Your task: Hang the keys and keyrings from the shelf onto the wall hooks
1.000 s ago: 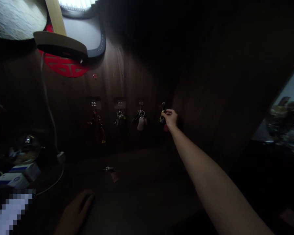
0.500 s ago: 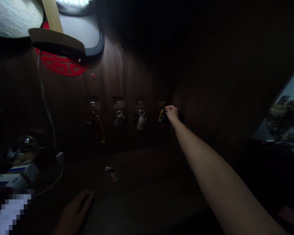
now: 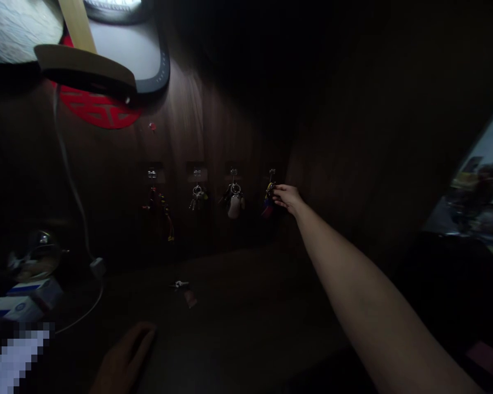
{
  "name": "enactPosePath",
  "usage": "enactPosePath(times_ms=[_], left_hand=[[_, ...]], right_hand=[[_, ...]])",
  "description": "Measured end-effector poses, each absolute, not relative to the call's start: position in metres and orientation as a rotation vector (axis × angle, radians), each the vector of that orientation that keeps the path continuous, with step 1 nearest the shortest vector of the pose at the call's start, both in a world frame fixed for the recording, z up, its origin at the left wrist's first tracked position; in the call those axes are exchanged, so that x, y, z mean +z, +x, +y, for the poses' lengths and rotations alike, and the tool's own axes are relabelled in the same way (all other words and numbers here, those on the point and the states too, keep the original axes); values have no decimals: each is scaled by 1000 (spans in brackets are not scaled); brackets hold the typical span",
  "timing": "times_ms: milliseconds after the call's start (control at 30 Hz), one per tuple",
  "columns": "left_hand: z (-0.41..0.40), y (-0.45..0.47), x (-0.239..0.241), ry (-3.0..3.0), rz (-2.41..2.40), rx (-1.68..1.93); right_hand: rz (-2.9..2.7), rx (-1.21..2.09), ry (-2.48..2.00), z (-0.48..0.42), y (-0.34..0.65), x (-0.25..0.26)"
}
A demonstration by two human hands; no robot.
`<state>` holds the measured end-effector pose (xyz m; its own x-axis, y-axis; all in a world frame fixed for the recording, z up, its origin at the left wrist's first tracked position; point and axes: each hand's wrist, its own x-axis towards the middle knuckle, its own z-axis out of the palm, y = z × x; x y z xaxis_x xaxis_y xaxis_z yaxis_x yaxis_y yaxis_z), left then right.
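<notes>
My right hand reaches to the rightmost wall hook. Its fingers are stretched out and slightly apart, with the tips at a bunch of keys that hangs there with yellow, blue and reddish parts. Whether the fingertips press on the bunch is hard to see in the dark. Low in the view, my left hand rests on the dark surface, fingers extended and holding nothing. Beyond it lie a small loose key and a reddish tag.
Left along the wall hang keys with a pale fob, a key ring and dark cords with yellow ends. A white cable runs down to small boxes. Above are a red paper cutout and a paddle.
My right hand has moved slightly down from the hook, its fingers straighter, and more of the key bunch's colours show. My left hand stays in place. The view has shifted slightly.
</notes>
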<state>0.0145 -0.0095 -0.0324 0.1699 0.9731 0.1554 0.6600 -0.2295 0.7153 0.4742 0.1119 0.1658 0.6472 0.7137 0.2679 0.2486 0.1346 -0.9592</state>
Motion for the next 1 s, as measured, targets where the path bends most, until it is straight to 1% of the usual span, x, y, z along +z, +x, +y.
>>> enactPosePath(times_ms=[200,367,633,700,833,900,1000], left_hand=[[-10,13,-32,1958,1530,851],[-9,14,-31,1958,1542,855],[-8,14,-34,1952,1553,867],[-8,14,-33,1959,1549,868],[-10,14,-30,1962,1559,859],[-12,15,-29,1974,1553,843],[-12,14,-29,1988,1545,844]], right_hand=[[-906,357,-1408,114,473,161],[-900,254,-1426,117,477,161],[-987,6,-1453,118,482,183],[-1100,-172,-1485,112,479,185],[-1427,-728,-1639,93,472,179],[-1530,-852,-1707,85,470,172],[-1596,-906,-1773,80,468,158]])
